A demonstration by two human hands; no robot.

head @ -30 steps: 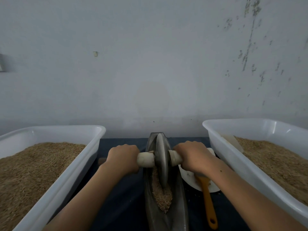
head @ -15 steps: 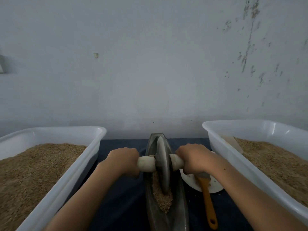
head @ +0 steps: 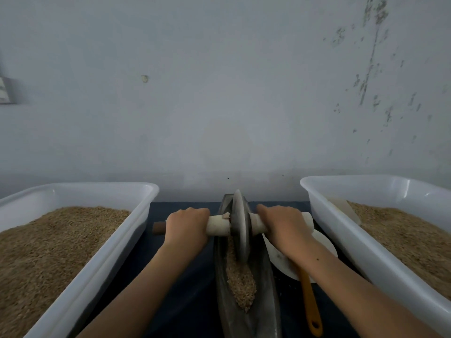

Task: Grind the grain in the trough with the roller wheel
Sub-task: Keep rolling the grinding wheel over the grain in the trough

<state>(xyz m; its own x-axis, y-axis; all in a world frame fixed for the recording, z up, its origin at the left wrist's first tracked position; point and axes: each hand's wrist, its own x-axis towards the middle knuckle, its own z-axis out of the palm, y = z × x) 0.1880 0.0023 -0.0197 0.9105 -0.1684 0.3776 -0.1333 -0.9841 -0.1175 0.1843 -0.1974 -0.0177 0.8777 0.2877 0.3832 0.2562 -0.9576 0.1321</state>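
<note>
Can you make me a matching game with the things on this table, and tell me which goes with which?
Things:
1. roller wheel
2. left tub
3. orange handle
4. white plate

Places or states:
A. full of brown grain, at the left edge of the table
B. standing in the trough, with the left hand and the right hand gripping its axle
C. lying right of the trough, partly under the right forearm
D. long and thin, sticking out toward the camera from beside the plate

Right pairs: 1-B, 2-A, 3-D, 4-C
</note>
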